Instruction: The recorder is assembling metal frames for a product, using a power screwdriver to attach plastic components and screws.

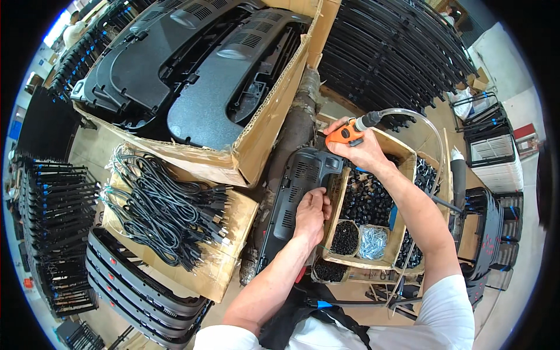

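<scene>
An orange air tool (345,135) is gripped in my right hand (363,149), above the far end of a black plastic housing (297,181). A grey fitting and a clear hose (415,113) run from the tool to the right; its working tip is hidden. The housing, with slotted vents, lies lengthwise on a worn padded beam (298,114). My left hand (312,217) is closed at the housing's right edge, with fingers curled and thumb against it. Whether a small part is also between those fingers, I cannot tell.
Right of the housing stands a wooden bin (331,224) with black parts and silver screws (372,242). A cardboard box (248,149) of black housings is at far left. Bundled black cables (169,204) lie on cardboard. Curved black panels (140,286) are stacked at lower left.
</scene>
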A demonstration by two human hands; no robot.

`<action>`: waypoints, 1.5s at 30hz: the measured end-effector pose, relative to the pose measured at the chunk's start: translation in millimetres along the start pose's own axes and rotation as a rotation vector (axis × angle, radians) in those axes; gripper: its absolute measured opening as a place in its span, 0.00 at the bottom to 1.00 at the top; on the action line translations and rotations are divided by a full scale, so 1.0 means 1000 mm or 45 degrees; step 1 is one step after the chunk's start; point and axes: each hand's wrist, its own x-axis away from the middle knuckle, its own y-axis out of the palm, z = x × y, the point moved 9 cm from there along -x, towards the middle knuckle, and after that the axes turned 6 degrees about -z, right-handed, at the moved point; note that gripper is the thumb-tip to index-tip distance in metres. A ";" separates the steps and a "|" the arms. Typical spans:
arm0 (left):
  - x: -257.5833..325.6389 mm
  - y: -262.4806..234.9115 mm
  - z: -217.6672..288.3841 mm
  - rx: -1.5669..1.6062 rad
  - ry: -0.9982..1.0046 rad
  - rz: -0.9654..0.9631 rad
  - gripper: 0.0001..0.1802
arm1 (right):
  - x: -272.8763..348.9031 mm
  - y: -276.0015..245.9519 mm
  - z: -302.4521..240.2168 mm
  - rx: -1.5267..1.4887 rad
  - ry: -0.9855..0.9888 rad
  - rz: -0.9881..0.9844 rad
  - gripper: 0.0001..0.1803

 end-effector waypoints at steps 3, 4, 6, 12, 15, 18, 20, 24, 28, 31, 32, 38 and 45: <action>0.010 0.001 0.008 0.049 -0.022 0.089 0.12 | 0.001 -0.001 -0.002 -0.006 -0.018 -0.003 0.18; 0.012 0.002 0.010 0.093 -0.052 0.112 0.13 | 0.000 -0.002 -0.001 -0.004 -0.020 -0.004 0.18; 0.012 0.001 0.015 0.116 -0.055 0.078 0.13 | -0.002 0.002 0.005 0.056 0.028 -0.047 0.21; 0.000 -0.014 0.024 0.231 -0.076 0.082 0.14 | 0.023 0.004 -0.025 -0.215 -0.064 0.037 0.29; -0.006 -0.014 0.033 0.399 -0.033 0.122 0.16 | 0.048 0.011 -0.056 -0.264 -0.048 -0.051 0.28; -0.021 -0.013 0.030 0.796 -0.075 0.077 0.14 | 0.058 0.024 -0.064 -0.277 -0.042 -0.105 0.29; -0.028 -0.015 0.030 0.847 -0.082 0.079 0.14 | 0.059 0.031 -0.068 -0.230 -0.070 -0.144 0.29; -0.025 -0.006 0.032 0.879 -0.135 -0.077 0.13 | 0.060 0.035 -0.067 -0.229 -0.035 -0.152 0.29; -0.021 -0.003 0.038 0.889 -0.123 -0.099 0.13 | 0.055 0.044 -0.069 -0.177 -0.076 -0.149 0.28; -0.022 0.002 0.042 0.947 -0.076 0.034 0.14 | 0.045 0.058 -0.067 -0.153 -0.061 -0.152 0.29; -0.021 0.000 0.044 0.944 -0.038 0.140 0.15 | 0.039 0.064 -0.062 -0.199 -0.069 -0.140 0.29; 0.000 -0.001 0.021 0.673 -0.086 0.002 0.16 | 0.007 0.082 -0.039 -0.187 -0.033 -0.121 0.29; 0.061 -0.020 -0.007 0.676 -0.224 0.050 0.13 | 0.003 0.099 -0.039 -0.005 -0.137 -0.142 0.18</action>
